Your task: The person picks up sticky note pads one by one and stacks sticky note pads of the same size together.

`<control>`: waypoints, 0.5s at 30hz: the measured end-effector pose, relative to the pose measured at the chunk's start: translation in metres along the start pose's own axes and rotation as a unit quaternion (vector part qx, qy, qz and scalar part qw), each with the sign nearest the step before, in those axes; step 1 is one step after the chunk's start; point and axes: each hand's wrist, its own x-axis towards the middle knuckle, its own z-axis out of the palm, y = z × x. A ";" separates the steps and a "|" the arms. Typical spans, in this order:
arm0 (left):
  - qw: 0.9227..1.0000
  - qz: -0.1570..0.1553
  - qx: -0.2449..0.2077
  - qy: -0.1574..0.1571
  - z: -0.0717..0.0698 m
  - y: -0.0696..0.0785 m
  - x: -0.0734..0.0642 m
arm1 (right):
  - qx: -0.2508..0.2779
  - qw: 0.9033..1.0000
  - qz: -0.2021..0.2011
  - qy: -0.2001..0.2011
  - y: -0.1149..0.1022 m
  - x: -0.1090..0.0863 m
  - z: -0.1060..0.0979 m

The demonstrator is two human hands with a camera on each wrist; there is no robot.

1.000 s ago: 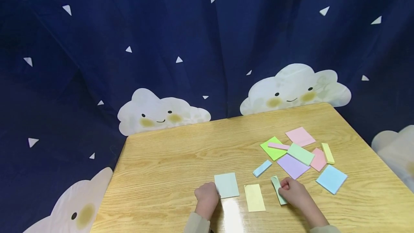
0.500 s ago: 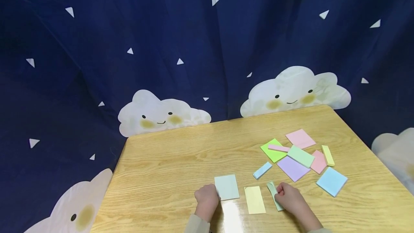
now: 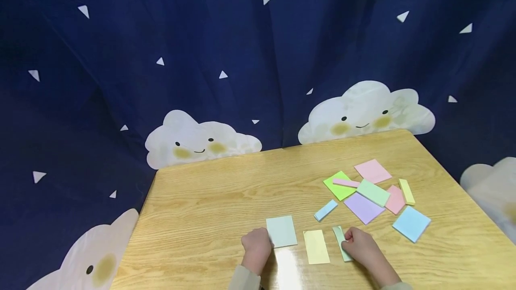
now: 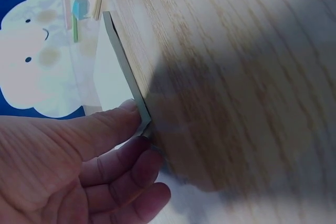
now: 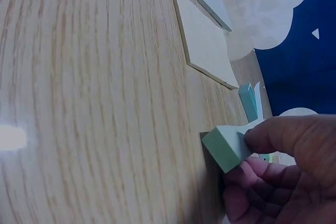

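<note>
The right hand (image 3: pixel 360 244) and the narrow green pad (image 3: pixel 339 236) it pinches have moved toward the left hand and slightly nearer the person since the first head view; the left hand (image 3: pixel 257 243) has stayed put. The right thumb and fingers hold that pad near its close end, over the counter (image 3: pixel 209 209). The left thumb and fingers pinch the near corner of a pale square pad (image 3: pixel 282 232). Between the hands, nearer the right, lies a yellow pad (image 3: pixel 316 247). Just beyond the right hand sits a narrow blue pad (image 3: pixel 325 210); to its right, a blue square pad (image 3: pixel 411 223). Farther beyond that hand, a green rectangular pad (image 3: pixel 373 193) overlaps a lilac pad (image 3: pixel 362 209), and a pink strip (image 3: pixel 344 183) crosses a lime pad (image 3: pixel 341 193).
</note>
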 end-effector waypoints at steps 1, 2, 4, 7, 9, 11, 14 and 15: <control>1.000 0.000 0.001 0.000 0.000 0.000 0.000 | -0.001 1.000 0.000 -0.001 0.000 0.000 0.000; 1.000 0.001 0.000 0.000 0.000 0.000 0.000 | -0.002 1.000 0.000 -0.001 -0.001 0.000 -0.001; 1.000 0.003 -0.001 0.000 0.000 0.000 -0.001 | -0.005 1.000 0.001 -0.002 -0.001 0.000 -0.002; 1.000 0.003 -0.004 -0.003 -0.001 0.000 -0.001 | -0.006 1.000 0.000 0.002 0.000 0.000 -0.005; 1.000 0.002 -0.006 -0.003 -0.001 -0.001 -0.001 | -0.006 1.000 -0.002 0.007 0.001 0.001 -0.008; 1.000 0.002 -0.007 -0.002 -0.001 -0.001 0.000 | -0.004 1.000 -0.004 0.012 0.003 0.001 -0.012; 1.000 0.005 -0.009 0.001 0.000 -0.001 -0.001 | -0.003 1.000 -0.004 0.017 0.005 0.003 -0.018; 1.000 0.006 -0.009 0.002 0.000 -0.001 -0.001 | -0.002 1.000 -0.003 0.017 0.006 0.004 -0.021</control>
